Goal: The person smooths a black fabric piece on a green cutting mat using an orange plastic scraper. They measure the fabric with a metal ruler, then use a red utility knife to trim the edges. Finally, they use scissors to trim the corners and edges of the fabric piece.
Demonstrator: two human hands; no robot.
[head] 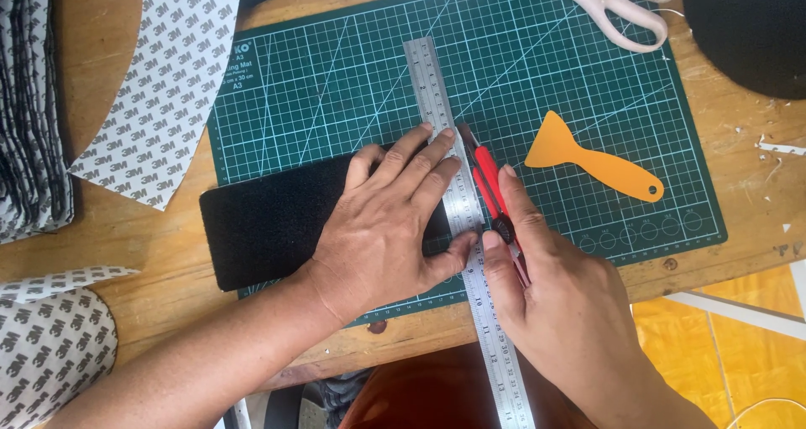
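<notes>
A: Where the wooden table (151,236) carries everything, what lies on it, biggest first?

B: The green cutting mat (588,76) fills the middle. A black fabric strip (260,227) lies across its lower left edge, with its long axis running left to right and its left end hanging off the mat onto the wood. A steel ruler (432,85) crosses the strip's right end, and its long axis runs away from the person, almost square to the strip.

A: And the hands?

B: The left hand (382,227) is spread flat, palm down, pressing on the strip and the ruler together, with the fingertips and thumb on the ruler's left edge. It grips nothing; it only bears down. The right hand (554,303) is closed around a red utility knife (491,190), forefinger stretched along its back.

A: How does the knife sit against the ruler?

B: It touches the ruler's right edge and lies nearly parallel to it, tip pointing away from the person. So the strip lies to the left of the blade, under the ruler, and the right hand is the nearer one to the cutting line.

A: Anything smaller?

B: An orange scraper (592,160) lies on the mat to the right, pale scissors (617,9) sit at the top, and printed backing paper (164,102) lies to the left.
</notes>
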